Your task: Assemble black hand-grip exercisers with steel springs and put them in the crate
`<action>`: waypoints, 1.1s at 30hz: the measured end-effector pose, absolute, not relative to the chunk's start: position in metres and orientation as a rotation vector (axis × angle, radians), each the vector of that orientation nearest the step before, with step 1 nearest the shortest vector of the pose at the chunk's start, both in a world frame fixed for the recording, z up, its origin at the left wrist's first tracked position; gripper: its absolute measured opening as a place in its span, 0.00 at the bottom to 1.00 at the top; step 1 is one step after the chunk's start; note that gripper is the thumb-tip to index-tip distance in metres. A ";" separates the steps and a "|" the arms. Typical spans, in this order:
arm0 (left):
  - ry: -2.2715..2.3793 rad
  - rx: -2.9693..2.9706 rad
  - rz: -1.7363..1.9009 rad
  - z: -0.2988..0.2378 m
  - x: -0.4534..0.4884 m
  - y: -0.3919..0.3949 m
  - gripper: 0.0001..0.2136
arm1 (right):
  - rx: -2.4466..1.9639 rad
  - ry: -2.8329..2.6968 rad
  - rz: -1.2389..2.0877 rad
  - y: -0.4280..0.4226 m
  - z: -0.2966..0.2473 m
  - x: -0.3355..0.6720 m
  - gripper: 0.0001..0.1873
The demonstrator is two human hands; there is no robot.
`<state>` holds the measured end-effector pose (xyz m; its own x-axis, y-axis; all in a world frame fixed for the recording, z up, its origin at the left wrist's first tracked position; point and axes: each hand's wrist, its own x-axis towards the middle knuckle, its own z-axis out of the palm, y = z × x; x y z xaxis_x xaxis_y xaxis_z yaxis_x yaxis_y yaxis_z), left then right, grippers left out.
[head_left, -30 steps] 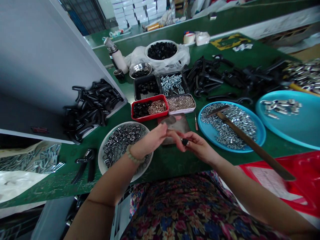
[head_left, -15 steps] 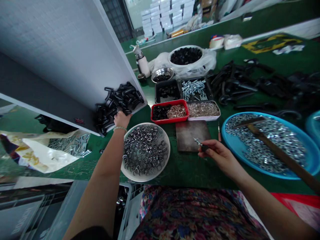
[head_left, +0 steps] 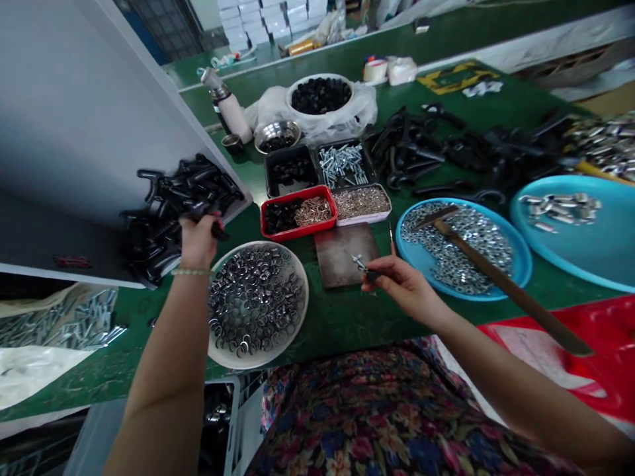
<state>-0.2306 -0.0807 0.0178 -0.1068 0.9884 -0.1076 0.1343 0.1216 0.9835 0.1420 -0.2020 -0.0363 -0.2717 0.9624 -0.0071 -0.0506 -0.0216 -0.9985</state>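
Note:
My left hand [head_left: 198, 239] is closed round a black plastic handle part [head_left: 214, 228] and holds it just off the heap of black handle parts [head_left: 173, 201] at the left. My right hand [head_left: 399, 284] pinches a small bolt with a dark cap [head_left: 366, 270], its silver tip pointing left over the edge of a brown metal plate [head_left: 342, 254]. Between my hands lies a white bowl [head_left: 225, 354] full of metal rings. A red tray [head_left: 297, 210] of black caps and clips stands behind the plate.
A blue dish [head_left: 518, 264] of nuts with a hammer [head_left: 496, 277] across it is at the right, and a second blue dish [head_left: 585, 244] beyond. Trays of screws [head_left: 342, 165], a bowl of black caps [head_left: 321, 96], a flask [head_left: 228, 106] and black handles [head_left: 446, 149] are behind. A grey panel [head_left: 74, 119] slants at the left.
My hands were together over the plate; the left reached out to the black heap and now lifts one handle part. The right hand stays by the plate with the bolt.

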 end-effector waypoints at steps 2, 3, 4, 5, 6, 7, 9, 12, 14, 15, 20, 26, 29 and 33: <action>1.344 1.115 1.046 0.020 -0.185 -0.103 0.07 | -1.013 -1.470 1.418 -0.205 -0.034 0.142 0.11; 1.212 1.027 0.878 0.020 -0.161 -0.116 0.06 | -0.995 -1.547 1.396 -0.207 -0.032 0.143 0.11; 1.098 0.957 0.737 0.020 -0.138 -0.129 0.07 | -0.976 -1.640 1.369 -0.208 -0.030 0.144 0.11; 1.007 0.902 0.625 0.020 -0.120 -0.140 0.12 | -0.955 -1.743 1.342 -0.210 -0.029 0.145 0.11; 0.902 0.844 0.539 0.021 -0.105 -0.150 0.17 | -0.940 -1.849 1.313 -0.210 -0.028 0.148 0.11; 0.791 0.807 0.472 0.024 -0.096 -0.157 0.20 | -0.939 -1.945 1.280 -0.211 -0.029 0.151 0.12; 0.584 0.776 0.422 0.032 -0.090 -0.166 0.25 | -0.989 -2.071 1.201 -0.211 -0.034 0.159 0.12; 0.473 0.773 0.552 0.040 -0.094 -0.170 0.29 | -1.128 -2.109 1.034 -0.211 -0.043 0.170 0.14; 0.599 0.753 0.699 0.035 -0.090 -0.171 0.25 | -1.152 -2.122 0.907 -0.210 -0.046 0.173 0.14; 0.704 0.749 0.762 0.030 -0.085 -0.172 0.22 | -1.141 -2.135 0.842 -0.210 -0.045 0.173 0.15; 1.039 0.755 0.923 -0.002 -0.052 -0.184 0.20 | -1.031 -2.163 0.600 -0.213 -0.033 0.162 0.16; 1.031 0.710 0.902 -0.001 -0.030 -0.185 0.21 | -1.077 -1.760 0.916 -0.223 -0.038 0.139 0.13; 1.042 0.767 0.834 -0.001 -0.031 -0.183 0.20 | -1.056 -1.624 1.093 -0.226 -0.043 0.139 0.12; 1.074 1.020 0.673 -0.009 -0.042 -0.183 0.19 | -0.995 -1.929 1.107 -0.221 -0.039 0.154 0.12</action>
<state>-0.0418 -0.1830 -0.0085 0.3595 0.8499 -0.3853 0.0243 0.4042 0.9143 0.1541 -0.2210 -0.0393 -0.4679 0.8639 0.1863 0.2746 0.3425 -0.8985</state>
